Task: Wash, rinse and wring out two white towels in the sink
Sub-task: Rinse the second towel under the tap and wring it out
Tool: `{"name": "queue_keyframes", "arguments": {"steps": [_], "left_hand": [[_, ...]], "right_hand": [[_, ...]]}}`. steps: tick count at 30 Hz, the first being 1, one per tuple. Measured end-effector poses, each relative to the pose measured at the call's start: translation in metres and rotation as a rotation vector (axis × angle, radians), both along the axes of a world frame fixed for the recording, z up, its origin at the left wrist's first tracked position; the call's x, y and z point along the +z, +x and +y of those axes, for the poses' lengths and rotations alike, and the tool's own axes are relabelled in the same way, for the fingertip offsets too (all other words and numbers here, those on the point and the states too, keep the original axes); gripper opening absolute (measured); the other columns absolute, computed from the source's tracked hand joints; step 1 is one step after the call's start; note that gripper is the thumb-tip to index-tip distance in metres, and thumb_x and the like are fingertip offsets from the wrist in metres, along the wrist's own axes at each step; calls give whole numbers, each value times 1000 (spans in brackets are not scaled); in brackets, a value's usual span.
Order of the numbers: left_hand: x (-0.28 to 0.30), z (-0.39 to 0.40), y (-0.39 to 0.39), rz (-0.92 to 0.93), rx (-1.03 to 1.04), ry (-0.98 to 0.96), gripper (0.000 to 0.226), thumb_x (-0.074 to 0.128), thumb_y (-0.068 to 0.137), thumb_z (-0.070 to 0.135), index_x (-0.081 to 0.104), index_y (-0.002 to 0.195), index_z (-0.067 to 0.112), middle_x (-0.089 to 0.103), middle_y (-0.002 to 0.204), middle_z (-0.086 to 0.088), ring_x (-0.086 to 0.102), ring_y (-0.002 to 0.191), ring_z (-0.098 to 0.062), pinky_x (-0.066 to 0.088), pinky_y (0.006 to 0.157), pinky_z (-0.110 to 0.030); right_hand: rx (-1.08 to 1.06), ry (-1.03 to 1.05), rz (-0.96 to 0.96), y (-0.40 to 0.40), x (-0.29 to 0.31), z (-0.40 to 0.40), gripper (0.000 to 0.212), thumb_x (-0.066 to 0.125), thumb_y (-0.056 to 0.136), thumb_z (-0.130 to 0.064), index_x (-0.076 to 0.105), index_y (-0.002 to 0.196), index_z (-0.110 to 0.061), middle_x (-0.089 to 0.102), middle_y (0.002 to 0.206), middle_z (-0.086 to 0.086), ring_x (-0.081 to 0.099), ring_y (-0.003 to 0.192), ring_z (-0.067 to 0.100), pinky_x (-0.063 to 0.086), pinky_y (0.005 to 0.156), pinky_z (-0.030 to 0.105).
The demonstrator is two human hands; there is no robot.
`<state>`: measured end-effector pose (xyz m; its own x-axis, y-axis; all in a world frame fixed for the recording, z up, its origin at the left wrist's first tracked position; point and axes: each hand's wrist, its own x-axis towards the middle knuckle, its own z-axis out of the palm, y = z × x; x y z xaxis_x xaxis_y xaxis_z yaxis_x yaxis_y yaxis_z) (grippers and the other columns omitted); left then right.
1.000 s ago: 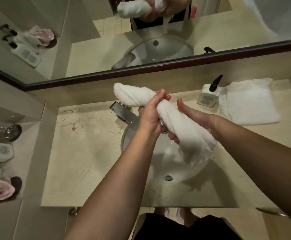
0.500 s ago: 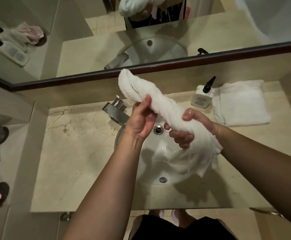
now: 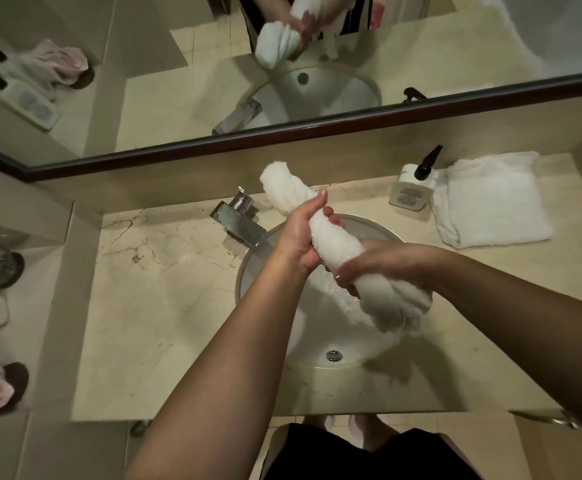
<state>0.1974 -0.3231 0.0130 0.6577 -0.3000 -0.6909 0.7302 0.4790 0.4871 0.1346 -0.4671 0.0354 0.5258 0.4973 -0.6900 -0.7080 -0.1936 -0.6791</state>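
Towel (image 3: 338, 244) lowered, now diagonal sinkward.

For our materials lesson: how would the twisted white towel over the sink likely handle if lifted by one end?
The towel would probably flop: its free end sags below the right hand. Likely heavy, as water drips into the sink.
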Motion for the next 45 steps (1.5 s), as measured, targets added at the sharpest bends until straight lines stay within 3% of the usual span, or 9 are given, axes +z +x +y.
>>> {"name": "queue_keyframes", "arguments": {"steps": [8, 13, 20, 24, 30, 34, 37, 42, 45], "left_hand": [[-65, 7, -17, 178, 81, 328, 21, 68, 84, 7, 49, 76, 11, 46, 53, -3, 44, 40, -17, 45, 46, -24], [-73, 4, -23, 251, 193, 479, 14, 65, 79, -1, 53, 76, 5, 50, 41, -2, 46, 35, -17, 46, 50, -25], [-66, -3, -16, 232, 168, 656, 8, 69, 77, 9, 65, 82, 4, 62, 54, -5, 56, 48, -22, 53, 66, -33], [-52, 3, -12, 158, 63, 362, 7, 65, 87, 10, 58, 87, 9, 60, 67, -6, 56, 52, -17, 51, 61, -30], [-16, 32, -15, -123, 15, -307, 36, 45, 88, 10, 71, 108, -5, 65, 117, -23, 60, 114, -31, 41, 107, -45], [-17, 33, -13, -249, -95, -426, 57, 78, 79, 29, 59, 129, 10, 68, 112, -9, 65, 102, -26, 58, 67, -38], [-8, 23, -3, -301, -142, -612, 91, 89, 65, 38, 46, 142, 13, 62, 92, -6, 61, 88, -21, 53, 87, -41], [14, 2, 3, -375, -123, -889, 43, 83, 72, 32, 65, 107, 13, 56, 134, -17, 39, 137, -39, 33, 110, -62], [23, 5, 7, -288, -135, -752, 30, 82, 72, 13, 62, 94, 9, 71, 94, -11, 70, 95, -30, 58, 83, -45]], "right_hand": [[274, -663, -483, -11, -52, 32, 25, 73, 72, -23, 54, 88, -22, 64, 88, 3, 59, 73, 19, 45, 61, 29], [353, -804, -582, -21, -66, 40, 45, 68, 78, -23, 52, 119, -13, 64, 98, 8, 55, 79, 24, 39, 63, 31], [183, -950, -663, -34, -75, 51, 41, 61, 84, -25, 46, 119, -11, 60, 92, 7, 53, 77, 27, 36, 63, 32], [9, -695, -512, -26, -65, 40, 27, 70, 77, -21, 58, 101, -17, 64, 86, 1, 60, 77, 22, 43, 60, 29], [-296, -92, -239, -15, -22, 11, 13, 61, 82, 1, 71, 85, -6, 62, 63, 8, 57, 57, 16, 47, 59, 23], [-254, 375, 22, -10, -6, 11, 11, 59, 76, -6, 68, 79, -11, 47, 56, 6, 47, 52, 16, 45, 57, 25], [-162, 728, 325, -9, -10, 16, 40, 72, 63, -16, 50, 94, -6, 43, 56, 2, 44, 48, 12, 43, 51, 22], [-69, 1024, 420, -11, -22, 25, 41, 67, 71, -20, 29, 87, -17, 32, 54, 0, 33, 48, 13, 32, 50, 26], [-111, 1021, 405, -16, -20, 25, 27, 64, 77, -16, 50, 99, -9, 43, 58, 1, 42, 50, 13, 38, 53, 25]]}}
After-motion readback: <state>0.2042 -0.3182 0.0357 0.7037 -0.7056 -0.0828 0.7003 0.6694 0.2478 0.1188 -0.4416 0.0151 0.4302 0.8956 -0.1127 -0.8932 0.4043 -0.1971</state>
